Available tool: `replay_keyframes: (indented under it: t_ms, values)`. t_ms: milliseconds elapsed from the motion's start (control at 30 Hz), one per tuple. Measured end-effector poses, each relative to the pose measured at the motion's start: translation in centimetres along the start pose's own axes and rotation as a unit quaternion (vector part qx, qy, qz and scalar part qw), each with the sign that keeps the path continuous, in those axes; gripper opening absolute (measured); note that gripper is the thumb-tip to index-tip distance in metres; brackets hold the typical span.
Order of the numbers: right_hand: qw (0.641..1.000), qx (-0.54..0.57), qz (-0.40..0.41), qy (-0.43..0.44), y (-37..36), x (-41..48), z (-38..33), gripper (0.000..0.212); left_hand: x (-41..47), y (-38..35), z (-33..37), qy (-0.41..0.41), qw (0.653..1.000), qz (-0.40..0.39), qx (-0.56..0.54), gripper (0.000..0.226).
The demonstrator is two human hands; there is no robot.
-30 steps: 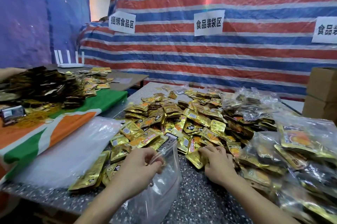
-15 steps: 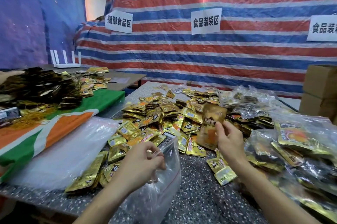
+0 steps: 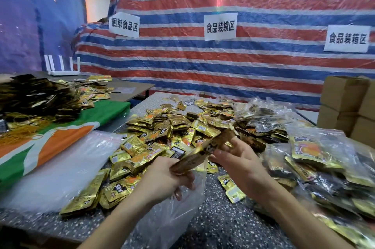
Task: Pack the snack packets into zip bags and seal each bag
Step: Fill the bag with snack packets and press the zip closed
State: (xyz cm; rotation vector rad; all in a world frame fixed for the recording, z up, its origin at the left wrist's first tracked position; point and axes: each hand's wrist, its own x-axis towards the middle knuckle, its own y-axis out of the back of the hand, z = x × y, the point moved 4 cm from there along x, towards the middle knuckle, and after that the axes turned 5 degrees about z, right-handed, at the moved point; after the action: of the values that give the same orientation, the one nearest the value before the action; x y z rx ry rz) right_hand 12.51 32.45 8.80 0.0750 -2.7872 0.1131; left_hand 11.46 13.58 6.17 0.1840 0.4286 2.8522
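A heap of gold snack packets [image 3: 166, 133] covers the middle of the speckled table [image 3: 215, 220]. My right hand [image 3: 241, 159] grips a small stack of gold packets [image 3: 203, 151], tilted down to the left, its lower end at the mouth of a clear zip bag [image 3: 172, 212]. My left hand [image 3: 162, 179] holds that bag's top edge, its fingers curled at the rim. The bag hangs over the table's near edge.
Filled zip bags [image 3: 316, 159] pile up at the right. A stack of empty clear bags [image 3: 60, 167] lies at the left beside an orange and green cloth [image 3: 50, 143]. Cardboard boxes [image 3: 345, 106] stand far right. A second table [image 3: 129, 88] with dark packets is at the left.
My right hand picked packets from the heap, raised them, then swung them down and left to the bag's mouth. My left hand kept holding the bag.
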Motion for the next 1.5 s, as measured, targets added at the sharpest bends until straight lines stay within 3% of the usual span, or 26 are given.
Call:
replay_keyframes:
  t_ms: [100,200,467,767,1000,1100,1167,1267,1367,1500]
  values:
    - [0.998,-0.052,-0.012,-0.013,0.5,-0.2,0.1,0.038,-0.1,0.4,0.2,0.016,0.999,-0.033,-0.006,0.004]
    - [0.999,-0.029,-0.022,-0.038,1.0,0.0,-0.1,0.041,-0.1,0.9,0.4,0.023,0.997,-0.064,0.023,0.008]
    - [0.997,-0.001,-0.043,-0.061,1.3,0.1,-0.8,0.047,0.4,1.8,1.4,0.044,0.999,-0.003,-0.015,0.019]
    - [0.998,0.04,0.012,-0.042,0.5,0.4,-0.9,0.05,0.3,0.9,1.8,0.037,0.997,-0.053,-0.031,0.024]
    - [0.998,0.051,-0.015,-0.035,0.3,0.0,-0.4,0.057,0.5,0.8,1.5,0.028,0.996,-0.079,-0.042,0.031]
    - [0.998,0.008,-0.046,-0.032,0.3,-0.1,-0.9,0.046,0.6,1.2,1.8,0.046,0.99,-0.069,-0.116,0.006]
    - [0.997,-0.045,-0.057,-0.03,0.6,-0.2,-1.2,0.046,0.9,1.7,1.7,0.056,0.988,-0.049,-0.137,0.021]
    - [0.997,-0.062,-0.027,-0.02,1.2,0.0,-1.7,0.048,1.2,2.3,1.4,0.049,0.988,-0.051,-0.138,0.03]
    - [0.997,-0.065,0.04,0.009,1.9,0.2,-2.6,0.041,1.0,3.0,1.0,0.013,0.974,-0.058,-0.218,0.038]
    - [0.992,-0.07,0.102,0.028,2.7,0.4,-3.8,0.027,0.0,3.5,1.0,-0.068,0.995,-0.056,-0.049,0.046]
